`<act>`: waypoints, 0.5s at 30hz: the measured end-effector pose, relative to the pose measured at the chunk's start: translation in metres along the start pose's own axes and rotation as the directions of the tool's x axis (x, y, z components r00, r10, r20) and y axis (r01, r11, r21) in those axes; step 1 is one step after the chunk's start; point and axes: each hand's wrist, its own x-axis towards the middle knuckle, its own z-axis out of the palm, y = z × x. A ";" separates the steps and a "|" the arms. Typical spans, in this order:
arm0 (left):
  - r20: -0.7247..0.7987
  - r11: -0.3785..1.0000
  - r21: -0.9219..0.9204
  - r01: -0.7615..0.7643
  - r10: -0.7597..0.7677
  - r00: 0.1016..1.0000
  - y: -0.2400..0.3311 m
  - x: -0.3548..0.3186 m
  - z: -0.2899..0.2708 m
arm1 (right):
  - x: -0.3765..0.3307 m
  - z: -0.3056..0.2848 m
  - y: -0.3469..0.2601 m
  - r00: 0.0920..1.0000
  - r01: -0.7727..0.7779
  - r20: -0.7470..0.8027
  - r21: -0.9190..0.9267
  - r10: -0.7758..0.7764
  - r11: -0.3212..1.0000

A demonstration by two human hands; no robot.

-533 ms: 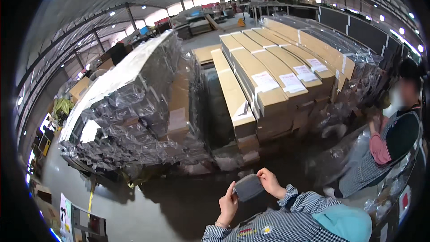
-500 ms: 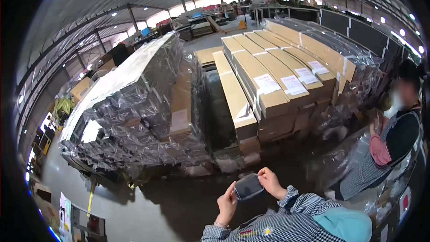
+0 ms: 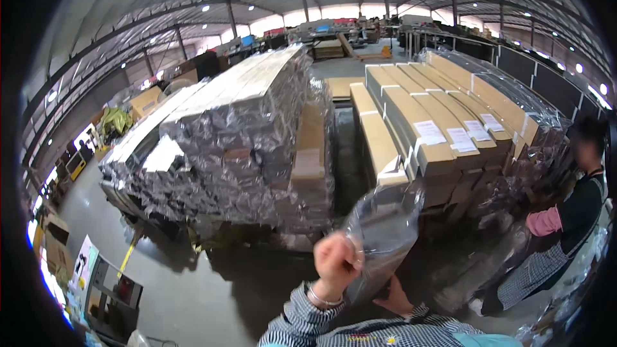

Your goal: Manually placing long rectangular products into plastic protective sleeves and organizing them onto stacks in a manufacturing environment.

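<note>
Since the earlier frame the left hand (image 3: 335, 260) has risen from the lower edge toward bottom centre, and the small dark-looking packet it held then now shows as a clear plastic bag (image 3: 382, 234) lifted and spread open to the light. The right hand (image 3: 393, 297) has dropped below the bag and is now half hidden behind it.

The left fingers are curled shut, pinching the bag's left edge near its upper part. The bag hangs to the right of that fist, its long axis running from upper right down to lower left, slightly tilted. The right hand sits under the lower end, touching or just beside it; whether its fingers are clamped on the film I cannot tell. The left hand is the one with the plain hold.

The bag is thin, glossy, crinkled film, see-through, seemingly empty. Behind it, right of centre, stand long cardboard boxes (image 3: 424, 128) with white labels, partly under clear wrap. Left of centre is a stack (image 3: 231, 135) swathed in wrinkled, shiny stretch film. The floor (image 3: 193, 295) is smooth grey concrete. At the right edge stands another person (image 3: 565, 231) in a dark top and pink sleeve.
</note>
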 end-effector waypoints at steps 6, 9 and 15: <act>0.154 0.888 -0.430 -0.165 0.252 0.955 0.093 0.068 0.040 | 0.006 0.057 0.032 0.843 -0.386 0.518 0.401 0.142 0.831; 0.018 0.972 -0.048 -0.229 0.230 0.973 0.082 0.075 -0.014 | 0.050 0.059 -0.020 0.986 -0.157 0.134 0.598 0.095 0.786; -0.272 0.823 0.540 0.177 -0.029 0.962 0.023 0.015 -0.172 | 0.273 -0.033 -0.212 0.945 0.285 -0.312 0.643 -0.097 0.711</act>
